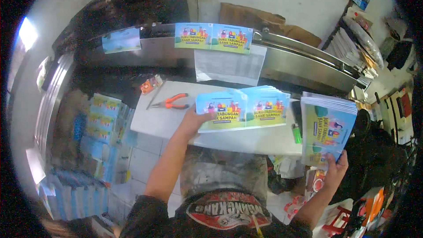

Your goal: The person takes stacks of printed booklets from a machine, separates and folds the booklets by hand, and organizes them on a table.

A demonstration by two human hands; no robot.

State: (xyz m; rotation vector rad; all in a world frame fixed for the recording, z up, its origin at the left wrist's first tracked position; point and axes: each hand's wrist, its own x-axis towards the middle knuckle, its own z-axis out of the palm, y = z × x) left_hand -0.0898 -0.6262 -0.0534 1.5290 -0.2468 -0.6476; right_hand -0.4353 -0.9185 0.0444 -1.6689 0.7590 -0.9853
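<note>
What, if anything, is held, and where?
Right hand: booklet stack, by its lower right corner. Left hand: thumb over left end of central booklets; grip unclear.

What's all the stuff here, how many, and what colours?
Table: one, white, centre
Fanned booklets: several, blue-green, on table
Booklet sheaf: one, blue-green, right
Pliers: one, orange handles, table's left
Packet: one, orange-white, table's far left
Small object: one, green, table's right
Cover prints: two, blue-green, on metal bar
Paper: one, white, below prints
Printed stacks: several, blue-green, left
Rest: too blurred to count
Left hand: one, bare, holding fanned booklets
Right hand: one, bare, holding sheaf
</note>
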